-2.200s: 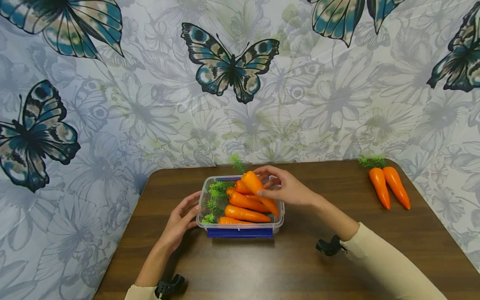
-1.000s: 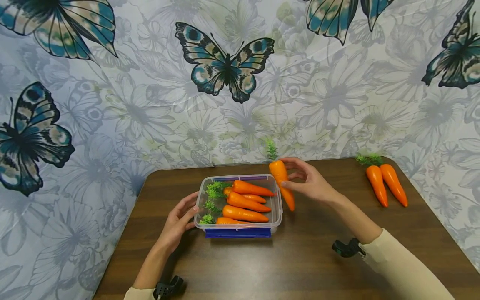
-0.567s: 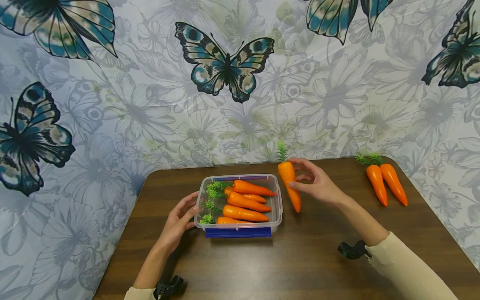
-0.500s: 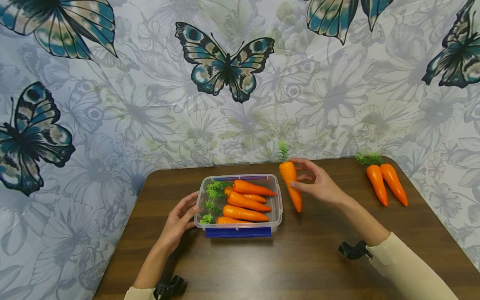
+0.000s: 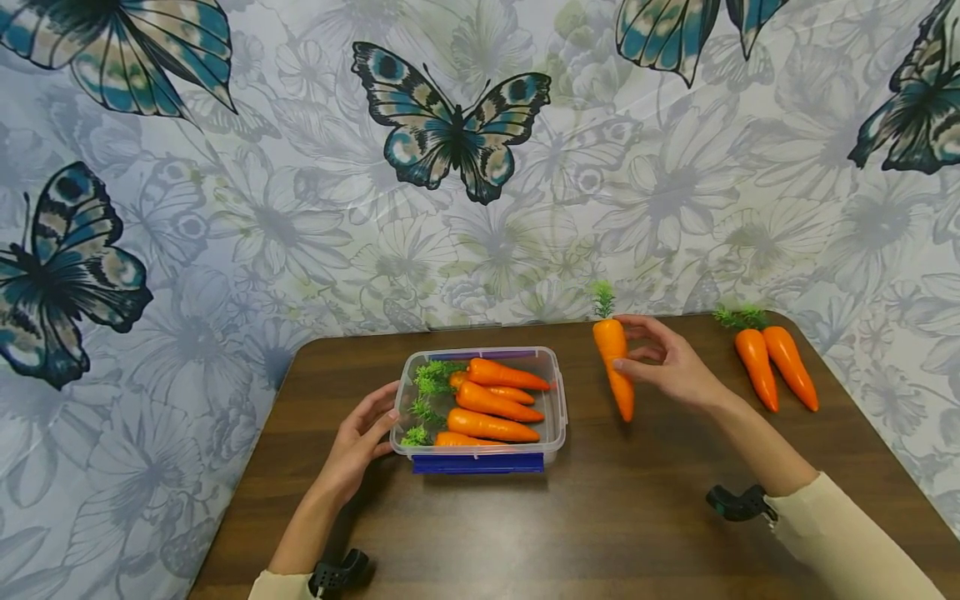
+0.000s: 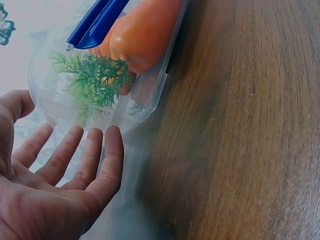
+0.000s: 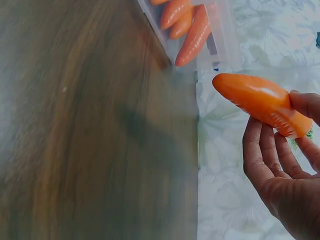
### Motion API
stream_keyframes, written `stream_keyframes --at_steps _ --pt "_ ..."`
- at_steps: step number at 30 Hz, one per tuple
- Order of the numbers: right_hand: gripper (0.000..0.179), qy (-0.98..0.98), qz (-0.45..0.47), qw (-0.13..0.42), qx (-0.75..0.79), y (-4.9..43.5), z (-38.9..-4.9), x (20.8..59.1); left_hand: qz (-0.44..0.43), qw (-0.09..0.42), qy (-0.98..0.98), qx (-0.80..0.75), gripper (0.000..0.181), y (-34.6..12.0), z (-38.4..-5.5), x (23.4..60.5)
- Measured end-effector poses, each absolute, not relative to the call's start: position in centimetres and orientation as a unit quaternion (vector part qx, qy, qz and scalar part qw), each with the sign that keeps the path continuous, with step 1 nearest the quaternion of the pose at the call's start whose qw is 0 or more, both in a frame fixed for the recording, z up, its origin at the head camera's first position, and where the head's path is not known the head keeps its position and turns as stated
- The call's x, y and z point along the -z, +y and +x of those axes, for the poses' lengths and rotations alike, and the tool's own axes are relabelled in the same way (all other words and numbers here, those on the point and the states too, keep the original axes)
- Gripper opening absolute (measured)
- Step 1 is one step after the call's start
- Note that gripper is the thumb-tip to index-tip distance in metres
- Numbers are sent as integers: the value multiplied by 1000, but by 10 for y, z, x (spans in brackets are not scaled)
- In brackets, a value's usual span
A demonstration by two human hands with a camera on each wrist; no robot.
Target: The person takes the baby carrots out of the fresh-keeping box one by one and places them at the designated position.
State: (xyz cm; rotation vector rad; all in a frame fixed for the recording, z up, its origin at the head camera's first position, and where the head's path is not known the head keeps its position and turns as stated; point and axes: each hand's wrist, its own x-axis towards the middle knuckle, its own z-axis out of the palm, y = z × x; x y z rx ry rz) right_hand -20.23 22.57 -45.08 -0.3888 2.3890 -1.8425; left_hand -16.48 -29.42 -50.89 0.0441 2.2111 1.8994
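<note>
Nearest: cream sleeves (image 5: 855,529), a black wrist device (image 5: 738,504) on each arm, over a brown wood table (image 5: 480,533). L hand (image 5: 364,429) is at the L end of a clear plastic box (image 5: 561,408), fingers apart & only slightly bent, thumb at the rim; can't tell how firmly it touches, but it isn't wrapped round anything. Box has a blue latch (image 5: 478,463) hanging on the near side. Inside, at least 5 orange carrots (image 5: 491,426) lie side by side, green tops L, tips R. R hand (image 5: 678,367) is b/w the box & the far-R pair, thumb & fingers pinching 1 carrot (image 5: 613,367), which is tilted, tip down, greens (image 5: 603,298) up, raised off the tabletop. Nr the back R corner, 2 loose carrots (image 5: 756,369) lie close together on the table, tops to the back. Behind: pale floral backdrop (image 5: 667,183) w/ lg. blue-&-black butterflies (image 5: 457,133).
</note>
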Motion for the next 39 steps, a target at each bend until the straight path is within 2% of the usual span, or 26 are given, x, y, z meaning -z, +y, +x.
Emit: stream_keyframes --at_steps 10,26,39 --pt "68 780 -96 73 614 249 -198 461 24 114 756 -644 54 -294 -165 509" --pt "71 797 -42 69 598 285 -190 478 18 114 752 -649 54 -293 -165 509" --pt "73 807 -36 71 585 312 -192 485 18 112 752 -649 54 -294 -165 510"
